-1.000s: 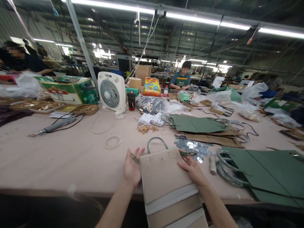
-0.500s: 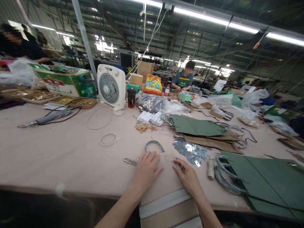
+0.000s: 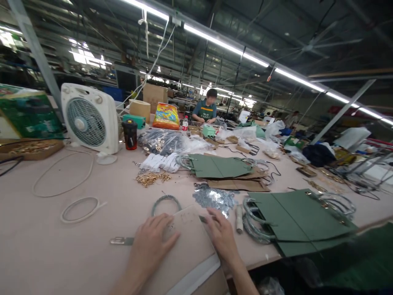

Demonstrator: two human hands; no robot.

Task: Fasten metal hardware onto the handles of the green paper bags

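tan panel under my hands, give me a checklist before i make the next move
1. Tan panel lying flat on the table: ok.
2. Left hand flat on the panel: ok.
3. Right hand flat at its right edge: ok.
4. Green handle loop past the top edge, nothing on it: ok.
5. Silver pieces clear of the panel: cannot tell, they lie by the right fingertips.
6. Metal tab beside the left hand, joined to the panel: cannot tell.

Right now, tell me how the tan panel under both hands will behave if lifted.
Probably fairly stiff: the tan panel lies flat under the left hand and right hand. Likely light, since it looks thin. Its green handle would probably flop.
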